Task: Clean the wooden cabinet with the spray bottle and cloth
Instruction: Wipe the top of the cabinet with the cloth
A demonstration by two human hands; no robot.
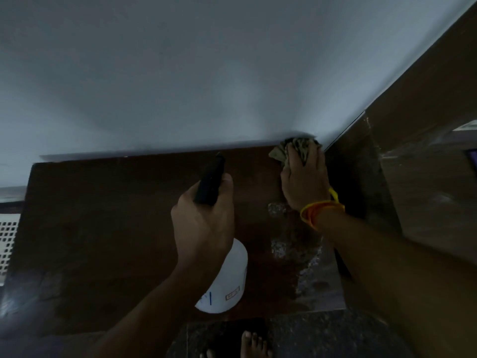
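Bare toes (254,344) are showing at the bottom edge, standing on a dark speckled floor (322,334) just below the person's 2 forearms. Beyond them, the pale wall (180,73) is filling the whole upper half of the view. Below it, the wooden cabinet (108,228) is spreading its dark brown top across the middle, its back edge meeting the wall. A taller brown panel (426,140) is rising at the right, beside the cabinet's far right corner. On the cabinet top, a patch of wet, whitish streaks (289,244) is running from the near edge toward that corner. The spray bottle (227,277) is hanging above the cabinet's front middle, white body tilted down toward the camera, black head pointing toward the wall. The left hand (204,218) is wrapping closed around the bottle's neck and trigger. The right hand (304,179), with orange and yellow bands (321,209) at its wrist, is pressing flat, fingers closed over the cloth (294,148). That crumpled greenish cloth is sitting in the far right corner, touching the wall.
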